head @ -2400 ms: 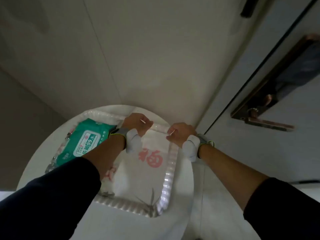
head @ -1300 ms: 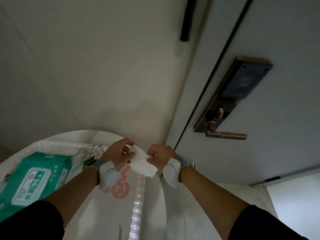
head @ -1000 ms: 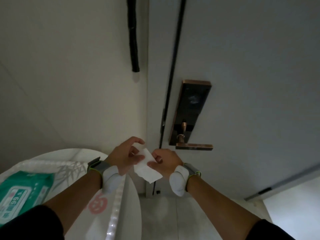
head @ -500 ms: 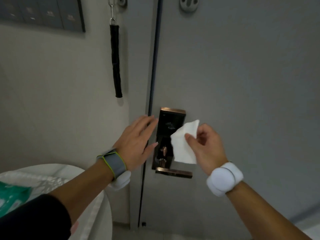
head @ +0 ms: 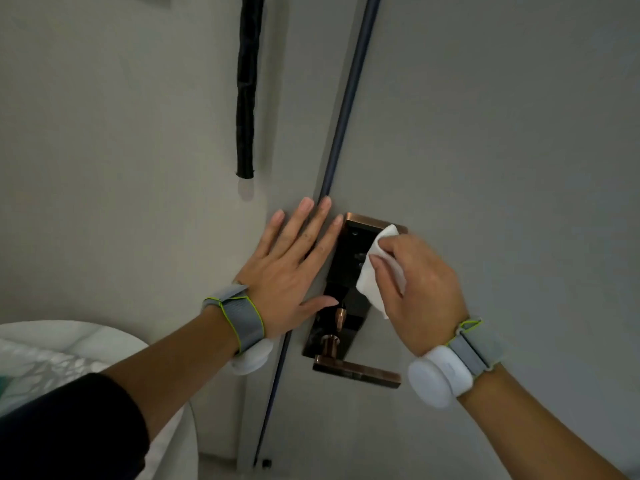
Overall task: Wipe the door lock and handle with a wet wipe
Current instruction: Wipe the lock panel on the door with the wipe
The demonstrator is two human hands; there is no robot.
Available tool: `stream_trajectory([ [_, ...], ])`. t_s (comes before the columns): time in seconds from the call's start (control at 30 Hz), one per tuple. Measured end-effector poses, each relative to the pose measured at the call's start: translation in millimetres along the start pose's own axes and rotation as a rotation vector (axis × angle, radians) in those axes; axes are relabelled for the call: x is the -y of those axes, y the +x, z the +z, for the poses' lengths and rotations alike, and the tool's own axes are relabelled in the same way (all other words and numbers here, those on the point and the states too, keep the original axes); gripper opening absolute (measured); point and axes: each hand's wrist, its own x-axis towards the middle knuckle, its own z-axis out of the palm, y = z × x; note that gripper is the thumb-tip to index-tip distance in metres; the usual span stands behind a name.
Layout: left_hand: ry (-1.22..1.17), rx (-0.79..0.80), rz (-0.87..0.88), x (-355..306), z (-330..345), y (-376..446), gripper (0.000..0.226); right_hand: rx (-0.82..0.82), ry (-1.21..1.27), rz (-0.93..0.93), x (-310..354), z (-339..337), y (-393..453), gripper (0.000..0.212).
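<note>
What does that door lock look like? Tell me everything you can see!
The door lock is a tall, glossy black plate with a copper-coloured rim, fixed flat on the grey door near its edge. Low on it sit a small copper knob and a lever handle pointing right. The right hand presses a white wipe on it; the left hand lies beside it.

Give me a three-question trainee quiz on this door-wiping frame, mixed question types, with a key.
1. True or false: the wet wipe is held in the left hand.
2. Which part does the wipe touch? A) lever handle B) lock panel C) black strap
3. Fill in: the left hand lies open and ____ beside the lock.

Key: 1 false, the right hand holds it; 2 B; 3 flat.
</note>
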Motion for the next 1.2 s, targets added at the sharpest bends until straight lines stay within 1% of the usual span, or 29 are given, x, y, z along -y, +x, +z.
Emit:
stream_trajectory([
  [0.2,0.074,-0.044,-0.003,1.9,10.7,2.0,0.123,0.016,-0.128,-0.108,7.8,12.8,5.4,0.007],
  [0.3,0.097,-0.082,0.007,2.8,11.8,1.8,0.122,0.076,-0.183,-0.161,6.8,20.3,0.4,0.010],
  [0.4,0.113,-0.100,0.007,2.8,10.7,1.9,0.121,0.162,-0.197,-0.132,0.5,18.5,-11.8,0.011],
  [0.47,0.121,-0.106,0.006,2.3,10.5,2.2,0.121,0.131,-0.184,-0.098,-5.2,10.2,-15.0,0.007],
  [0.53,0.140,-0.111,0.012,2.1,10.7,2.0,0.120,0.059,-0.142,-0.068,-6.7,2.4,-8.4,0.006],
  [0.6,0.155,-0.114,0.021,2.1,11.2,2.0,0.119,0.013,-0.119,-0.080,-2.3,3.0,3.1,0.008],
  [0.63,0.158,-0.114,0.024,1.8,11.2,2.1,0.118,0.017,-0.127,-0.098,1.7,6.6,6.4,0.007],
  [0.73,0.172,-0.117,0.017,1.9,11.5,2.0,0.116,0.130,-0.142,-0.145,11.8,23.2,3.5,0.012],
  [0.8,0.179,-0.115,0.019,2.3,11.4,2.2,0.116,0.204,-0.150,-0.139,11.1,29.1,-2.3,0.016],
  [0.9,0.179,-0.120,0.024,2.9,11.3,1.9,0.116,0.254,-0.153,-0.144,9.4,26.9,-3.5,0.015],
  [0.93,0.178,-0.123,0.022,2.6,11.4,1.6,0.115,0.236,-0.142,-0.145,9.0,23.0,-1.5,0.013],
  [0.97,0.176,-0.124,0.021,2.1,11.4,1.4,0.115,0.185,-0.128,-0.136,8.6,17.6,1.5,0.012],
  [1.07,0.178,-0.115,0.024,1.9,11.2,1.6,0.116,-0.043,-0.091,-0.099,3.5,3.4,13.7,0.007],
  [1.1,0.180,-0.117,0.026,2.3,11.6,2.3,0.117,-0.071,-0.089,-0.103,1.6,2.5,15.3,0.007],
  [1.13,0.180,-0.120,0.027,2.3,12.3,2.5,0.116,-0.058,-0.094,-0.111,0.7,4.7,14.1,0.006],
  [1.2,0.182,-0.126,0.023,2.0,13.7,2.1,0.115,0.056,-0.136,-0.136,1.7,15.4,3.3,0.011],
])
